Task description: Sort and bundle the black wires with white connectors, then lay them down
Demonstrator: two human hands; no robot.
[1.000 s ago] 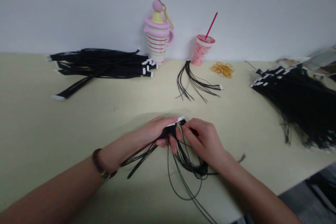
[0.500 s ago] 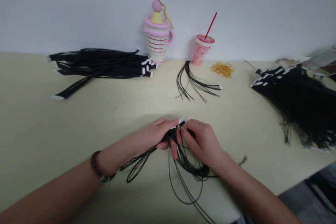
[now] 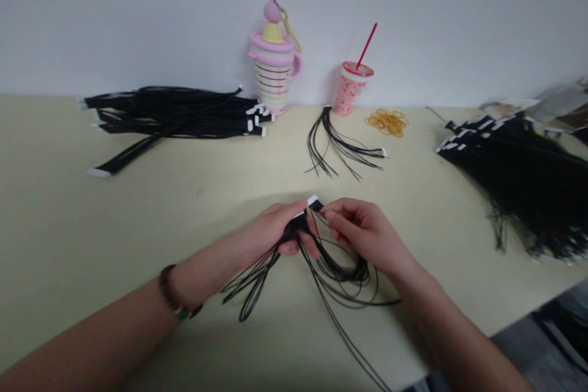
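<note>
My left hand (image 3: 266, 229) is closed on a wire harness (image 3: 297, 224), a bunch of thin black wires with white connectors at its upper end. One white connector (image 3: 312, 200) sticks out past my thumb, angled up and to the right. Beside it, the thumb and forefinger of my right hand (image 3: 365, 229) pinch what looks like a thin black wire close to the connector. Looped wires (image 3: 346, 272) hang below both hands, and a few long strands trail toward the table's front edge. My fingers hide part of the bunch.
Bundled black harnesses (image 3: 174, 113) lie at the back left, and a bigger pile (image 3: 519, 177) is at the right. Between them stand a pink-lidded mug (image 3: 272, 76) and a cup with a straw (image 3: 351, 89), near loose wires (image 3: 328, 131) and yellow rubber bands (image 3: 387, 122).
My right hand has shifted slightly up and right, away from the connector. The protruding connector sits a little higher and more to the left, and the hanging wire loops have swung and spread.
</note>
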